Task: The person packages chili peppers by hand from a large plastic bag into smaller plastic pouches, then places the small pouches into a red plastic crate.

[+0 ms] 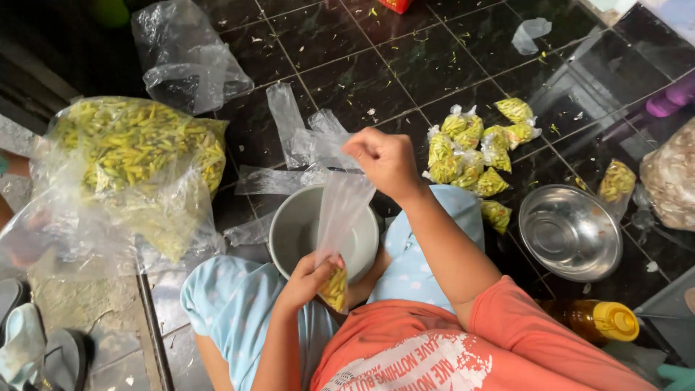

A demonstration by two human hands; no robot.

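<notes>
Head view: small bag of yellow-green buds (335, 286) partly filled, held over grey bowl (297, 232) at centre.

I count about nine knotted packets (470, 156) done at 2 o'clock; large sack of buds (134, 148) at 10 o'clock looks mostly full, so I judge much is left. Left hand (308, 279) clenched round the bag's filled bottom; right hand (387, 159) pinching its stretched top. Steel bowl (570, 230) at 3 o'clock.
</notes>
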